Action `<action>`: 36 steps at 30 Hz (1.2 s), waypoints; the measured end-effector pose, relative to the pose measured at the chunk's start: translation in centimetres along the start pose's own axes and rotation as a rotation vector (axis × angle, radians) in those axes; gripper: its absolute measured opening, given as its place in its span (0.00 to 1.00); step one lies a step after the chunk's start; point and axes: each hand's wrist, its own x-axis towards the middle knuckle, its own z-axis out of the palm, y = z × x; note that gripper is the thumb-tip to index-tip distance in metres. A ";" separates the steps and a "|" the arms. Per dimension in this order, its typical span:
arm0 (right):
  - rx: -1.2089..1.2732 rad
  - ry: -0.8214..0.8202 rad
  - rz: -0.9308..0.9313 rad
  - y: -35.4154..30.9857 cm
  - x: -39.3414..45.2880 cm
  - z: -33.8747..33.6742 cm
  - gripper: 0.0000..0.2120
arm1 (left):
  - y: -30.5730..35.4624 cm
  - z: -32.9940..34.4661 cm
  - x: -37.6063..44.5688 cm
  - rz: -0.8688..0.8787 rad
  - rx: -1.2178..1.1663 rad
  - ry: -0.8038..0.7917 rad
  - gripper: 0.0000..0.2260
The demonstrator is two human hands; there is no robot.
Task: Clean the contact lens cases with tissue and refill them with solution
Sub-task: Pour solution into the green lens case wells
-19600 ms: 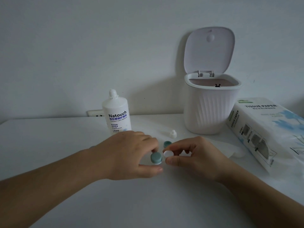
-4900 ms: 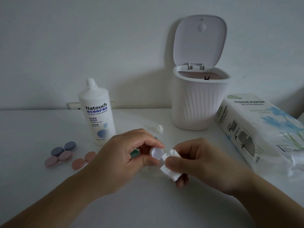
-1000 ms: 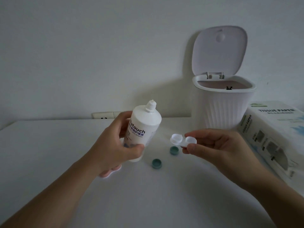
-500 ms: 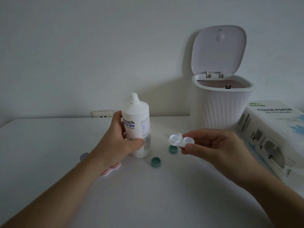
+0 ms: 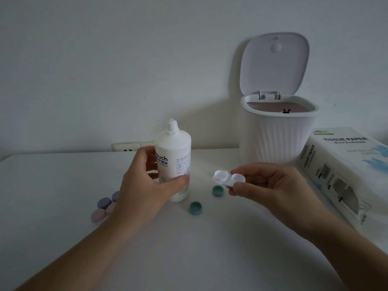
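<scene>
Head view: the left hand (image 5: 142, 185) wraps its fingers and thumb around an upright, uncapped contact lens solution bottle (image 5: 175, 162) on the white table (image 5: 63, 175). The right hand (image 5: 270, 190) pinches an open white lens case (image 5: 227, 177) above the table, beside two teal caps (image 5: 195, 207) lying below. Purple and pink lens cases (image 5: 104, 207) sit left.

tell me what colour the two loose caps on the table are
Teal green: both loose caps lie open side up on the table, clearest in the head view.
</scene>
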 end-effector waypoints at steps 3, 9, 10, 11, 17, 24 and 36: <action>0.049 -0.008 -0.002 -0.1 0.0 0.0 0.18 | 0.1 -0.6 0.2 0.040 -0.026 -0.030 0.28; 0.104 -0.015 0.007 -0.2 0.0 -0.1 0.16 | 0.3 -1.0 0.3 -0.026 -0.173 -0.173 0.24; 0.110 -0.014 0.005 -0.2 0.0 0.0 0.15 | 0.4 -0.9 0.3 -0.048 -0.213 -0.197 0.21; 0.115 -0.012 0.003 -0.2 0.0 -0.1 0.15 | 0.5 -0.8 0.3 -0.076 -0.256 -0.216 0.19; 0.114 -0.007 0.001 -0.2 0.0 0.0 0.14 | 0.5 -0.9 0.5 -0.214 -0.473 -0.238 0.15; 0.118 -0.016 0.006 -0.4 0.0 0.1 0.14 | 0.7 -0.7 0.2 -0.133 -0.358 -0.266 0.23; 0.117 -0.013 -0.022 -0.8 -0.4 0.0 0.18 | 1.5 -2.3 -0.3 0.292 0.186 -0.132 0.28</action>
